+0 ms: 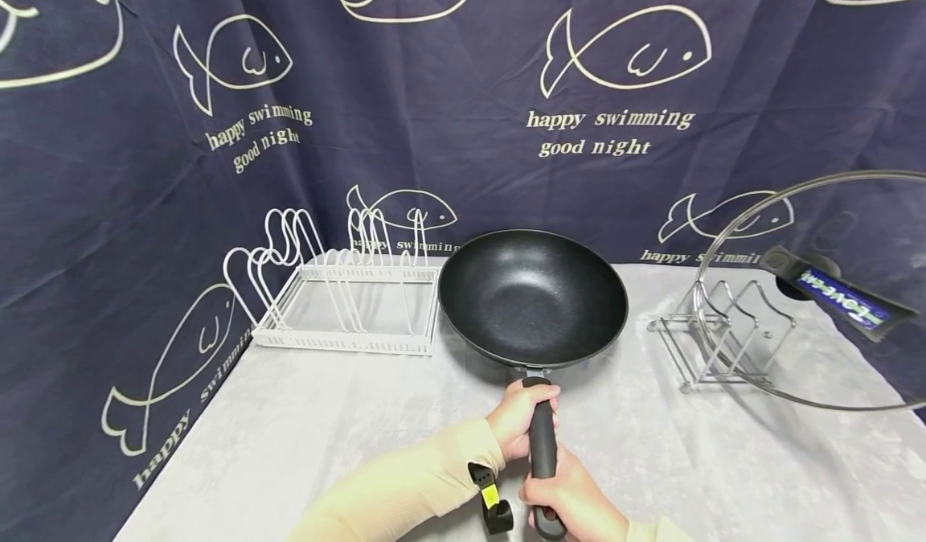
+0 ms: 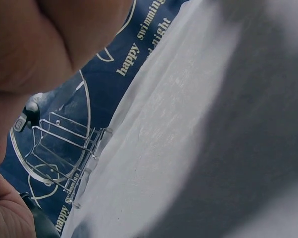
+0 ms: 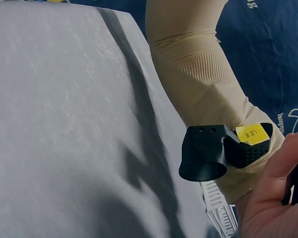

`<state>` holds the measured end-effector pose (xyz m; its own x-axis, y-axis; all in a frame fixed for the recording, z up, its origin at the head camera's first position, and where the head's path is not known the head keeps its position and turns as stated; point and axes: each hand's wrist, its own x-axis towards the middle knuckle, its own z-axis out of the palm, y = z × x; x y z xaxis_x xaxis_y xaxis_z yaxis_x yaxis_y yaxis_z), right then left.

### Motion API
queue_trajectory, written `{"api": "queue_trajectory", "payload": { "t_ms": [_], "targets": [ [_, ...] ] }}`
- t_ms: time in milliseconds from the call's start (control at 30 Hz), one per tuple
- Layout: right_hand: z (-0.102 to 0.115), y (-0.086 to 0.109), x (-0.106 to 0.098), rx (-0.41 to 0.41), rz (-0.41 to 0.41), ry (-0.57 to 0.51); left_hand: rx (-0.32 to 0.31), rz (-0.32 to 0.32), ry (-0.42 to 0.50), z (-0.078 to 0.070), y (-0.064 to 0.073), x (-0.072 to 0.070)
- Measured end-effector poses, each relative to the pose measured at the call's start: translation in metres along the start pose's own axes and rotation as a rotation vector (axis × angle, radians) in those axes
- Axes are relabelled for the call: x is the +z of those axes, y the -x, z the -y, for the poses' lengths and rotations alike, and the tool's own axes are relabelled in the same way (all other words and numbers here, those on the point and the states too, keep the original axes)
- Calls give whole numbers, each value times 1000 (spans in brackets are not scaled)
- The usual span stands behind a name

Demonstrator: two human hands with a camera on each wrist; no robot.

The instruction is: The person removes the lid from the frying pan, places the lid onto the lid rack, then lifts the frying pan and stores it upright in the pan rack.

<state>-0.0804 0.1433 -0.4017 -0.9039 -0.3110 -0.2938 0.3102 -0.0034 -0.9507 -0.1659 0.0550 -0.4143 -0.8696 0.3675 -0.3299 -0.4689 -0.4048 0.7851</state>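
A black wok (image 1: 531, 297) appears in the middle of the head view, its dark inside facing me and its long black handle (image 1: 542, 437) pointing toward me. My left hand (image 1: 515, 417) grips the handle close to the pan. Lower down, my right hand (image 1: 575, 494) holds the same handle near its end, with the thumb across it. Curled fingers of the left hand (image 2: 35, 54) fill the upper left of the left wrist view. In the right wrist view, part of the right hand (image 3: 275, 208) shows at the lower right.
Left of the wok stands a white wire rack (image 1: 343, 342) with upright loops. At the right, a large glass lid (image 1: 731, 232) with a black knob leans in a small chrome rack (image 1: 723, 377). A blue fish-print curtain (image 1: 463, 124) hangs behind the grey tabletop (image 1: 723, 461).
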Motion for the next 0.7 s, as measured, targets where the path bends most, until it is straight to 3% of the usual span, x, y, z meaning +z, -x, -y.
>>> {"api": "queue_trajectory", "payload": {
  "t_ms": [700],
  "targets": [
    [2, 2, -4, -52, 1, -28, 55, -31, -14, 2, -2, 3]
  ]
}}
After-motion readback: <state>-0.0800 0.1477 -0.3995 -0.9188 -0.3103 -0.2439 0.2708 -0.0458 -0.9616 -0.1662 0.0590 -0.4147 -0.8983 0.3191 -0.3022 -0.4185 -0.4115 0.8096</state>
